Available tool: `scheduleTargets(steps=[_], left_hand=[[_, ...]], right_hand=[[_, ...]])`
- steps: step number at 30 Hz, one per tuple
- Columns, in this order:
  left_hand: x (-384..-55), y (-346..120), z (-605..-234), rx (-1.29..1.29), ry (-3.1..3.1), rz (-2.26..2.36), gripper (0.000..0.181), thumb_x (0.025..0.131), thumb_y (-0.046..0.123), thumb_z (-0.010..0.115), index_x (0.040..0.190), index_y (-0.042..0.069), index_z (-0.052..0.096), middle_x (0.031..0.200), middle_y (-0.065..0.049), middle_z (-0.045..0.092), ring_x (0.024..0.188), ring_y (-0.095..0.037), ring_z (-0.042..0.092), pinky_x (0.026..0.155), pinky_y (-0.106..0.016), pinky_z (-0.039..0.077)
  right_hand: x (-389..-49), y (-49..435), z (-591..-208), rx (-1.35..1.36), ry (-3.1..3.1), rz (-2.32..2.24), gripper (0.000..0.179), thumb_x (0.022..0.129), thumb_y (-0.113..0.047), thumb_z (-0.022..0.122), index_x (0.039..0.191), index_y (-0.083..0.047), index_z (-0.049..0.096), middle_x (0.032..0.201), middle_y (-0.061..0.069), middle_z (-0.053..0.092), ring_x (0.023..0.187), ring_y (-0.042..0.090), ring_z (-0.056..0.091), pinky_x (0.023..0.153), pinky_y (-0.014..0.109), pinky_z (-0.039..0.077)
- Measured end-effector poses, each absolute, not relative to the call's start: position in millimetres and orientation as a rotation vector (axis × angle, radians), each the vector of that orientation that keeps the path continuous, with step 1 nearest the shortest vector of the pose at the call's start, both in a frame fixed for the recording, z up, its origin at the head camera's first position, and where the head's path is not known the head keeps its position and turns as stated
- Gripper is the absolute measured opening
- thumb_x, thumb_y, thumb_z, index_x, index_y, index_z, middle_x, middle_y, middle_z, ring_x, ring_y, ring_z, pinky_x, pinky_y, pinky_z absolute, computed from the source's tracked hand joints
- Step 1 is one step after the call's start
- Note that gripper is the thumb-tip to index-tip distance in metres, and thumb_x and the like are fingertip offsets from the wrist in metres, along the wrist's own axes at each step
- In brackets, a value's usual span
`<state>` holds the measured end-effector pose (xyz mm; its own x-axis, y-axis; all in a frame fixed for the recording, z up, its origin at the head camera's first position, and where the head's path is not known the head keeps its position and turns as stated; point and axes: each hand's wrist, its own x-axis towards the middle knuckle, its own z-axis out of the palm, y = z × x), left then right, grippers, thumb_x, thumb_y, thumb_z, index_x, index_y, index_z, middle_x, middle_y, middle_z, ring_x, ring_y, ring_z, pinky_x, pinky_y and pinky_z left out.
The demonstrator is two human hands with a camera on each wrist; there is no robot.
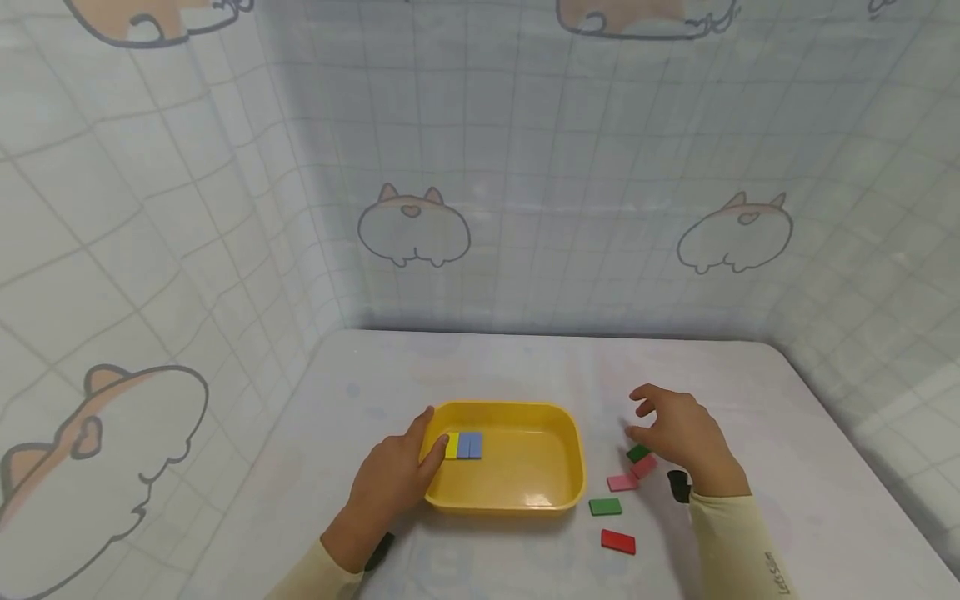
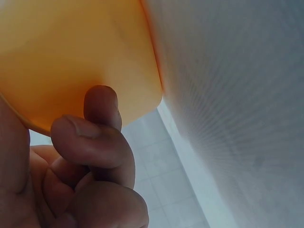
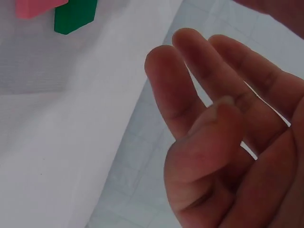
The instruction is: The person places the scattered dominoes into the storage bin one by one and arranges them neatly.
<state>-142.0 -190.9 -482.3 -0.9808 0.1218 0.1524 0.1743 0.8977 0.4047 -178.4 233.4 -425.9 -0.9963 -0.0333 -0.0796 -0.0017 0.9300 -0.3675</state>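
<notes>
A shallow yellow tray [image 1: 525, 467] lies on the table. My left hand [image 1: 390, 475] grips its left side, thumb over the rim and the other fingers along the outer wall [image 2: 71, 52]. Inside, near the thumb, a yellow block [image 1: 452, 447] and two blue blocks [image 1: 470, 446] lie side by side. Right of the tray my right hand [image 1: 678, 429] hovers with loosely bent fingers, holding nothing. Under and beside it lie a dark green block [image 1: 637, 453], a pinkish-red block [image 1: 643, 467] and a pink block [image 1: 622, 483]. Closer to me are a green block [image 1: 605, 507] and a red block [image 1: 618, 542].
The white table [image 1: 465, 362] ends at a grid-patterned curtain [image 1: 570, 275] with cartoon animals, which also hangs along both sides. Black wrist devices [image 1: 679, 486] show beside the wrists. In the right wrist view a green block [image 3: 75, 17] lies beside a pink one [image 3: 38, 6].
</notes>
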Motion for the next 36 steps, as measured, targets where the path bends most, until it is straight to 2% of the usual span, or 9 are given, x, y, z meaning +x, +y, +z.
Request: scheduleTargets(steps=[5, 15, 21, 27, 36], left_hand=[[-142.5, -192.5, -485.6, -0.247, -2.92, -0.637, 0.068, 0.109, 0.059, 0.044, 0.159, 0.014, 0.047, 0.065, 0.005, 0.049, 0.062, -0.015, 0.05, 0.07, -0.042, 0.055], [-139.8, -193.1, -486.6, -0.245, -2.925, -0.624, 0.068, 0.109, 0.059, 0.044, 0.159, 0.012, 0.048, 0.062, 0.005, 0.046, 0.061, -0.015, 0.049, 0.066, -0.039, 0.053], [-141.1, -193.4, -483.5, -0.255, -2.928, -0.623, 0.068, 0.109, 0.058, 0.045, 0.159, 0.012, 0.047, 0.062, 0.004, 0.045, 0.06, -0.015, 0.048, 0.063, -0.036, 0.049], [-144.1, -191.4, -478.7, -0.261, -2.913, -0.615, 0.068, 0.109, 0.057, 0.047, 0.158, 0.01, 0.048, 0.062, 0.003, 0.046, 0.061, -0.016, 0.048, 0.065, -0.037, 0.051], [-144.3, -191.6, -483.5, -0.265, -2.912, -0.619, 0.068, 0.109, 0.058, 0.045, 0.158, 0.01, 0.048, 0.062, 0.004, 0.048, 0.061, -0.015, 0.05, 0.069, -0.041, 0.055]], right_hand=[[-181.8, 236.7, -430.6, 0.013, 2.969, -0.566, 0.061, 0.084, -0.033, 0.091, 0.134, -0.01, 0.066, 0.111, 0.009, 0.073, 0.09, 0.026, 0.066, 0.076, 0.049, 0.059], [-185.5, 242.1, -440.5, 0.103, 2.897, -0.541, 0.07, 0.079, -0.042, 0.093, 0.134, -0.009, 0.065, 0.108, 0.009, 0.072, 0.091, 0.028, 0.065, 0.077, 0.053, 0.057], [-186.8, 244.0, -439.3, 0.104, 2.899, -0.542, 0.07, 0.079, -0.042, 0.093, 0.134, -0.007, 0.065, 0.107, 0.013, 0.072, 0.092, 0.032, 0.065, 0.077, 0.054, 0.057], [-188.8, 247.8, -440.5, 0.128, 2.87, -0.564, 0.071, 0.079, -0.042, 0.093, 0.134, -0.008, 0.065, 0.102, 0.01, 0.072, 0.089, 0.03, 0.065, 0.078, 0.055, 0.057], [-187.6, 243.9, -439.8, 0.199, 2.811, -0.573, 0.085, 0.067, -0.043, 0.1, 0.136, -0.009, 0.065, 0.099, 0.008, 0.07, 0.087, 0.028, 0.064, 0.076, 0.055, 0.058]])
